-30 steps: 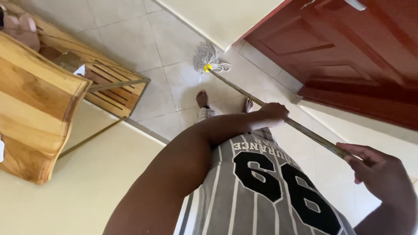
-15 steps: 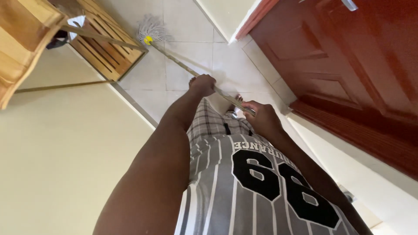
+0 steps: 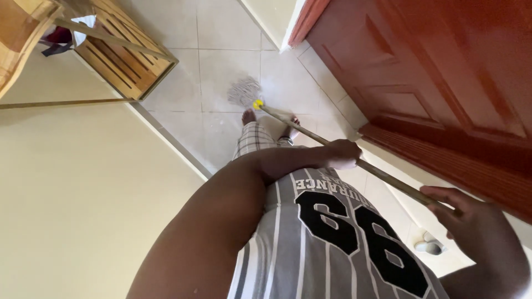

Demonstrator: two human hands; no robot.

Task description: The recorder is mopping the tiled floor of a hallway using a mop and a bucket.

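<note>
Head view looks down the person's striped grey jersey [image 3: 332,243] to a pale tiled floor [image 3: 221,33]. A red-brown panelled wooden door [image 3: 443,83] fills the right side, close beside the mop's path, and a cream wall [image 3: 72,194] closes in the left, so the strip of floor between them is narrow. At the upper left stands a slatted wooden rack with a thin metal frame [image 3: 122,61], well apart from the mop. The person's two bare feet [image 3: 249,116] stand on the tiles just behind the mop head. A small white object [image 3: 429,246] lies on the floor at the lower right; what it is cannot be told.

The long wooden mop handle [image 3: 388,180] runs on a slant from lower right to upper middle, its long axis pointing away from the body and down to the floor. Its yellow collar [image 3: 257,104] joins the white string mop head [image 3: 244,91], which lies spread on the tiles before the feet.

The left hand [image 3: 343,153] is closed round the handle midway along. The right hand [image 3: 471,221] holds the upper end, fingers curled loosely over it.
</note>
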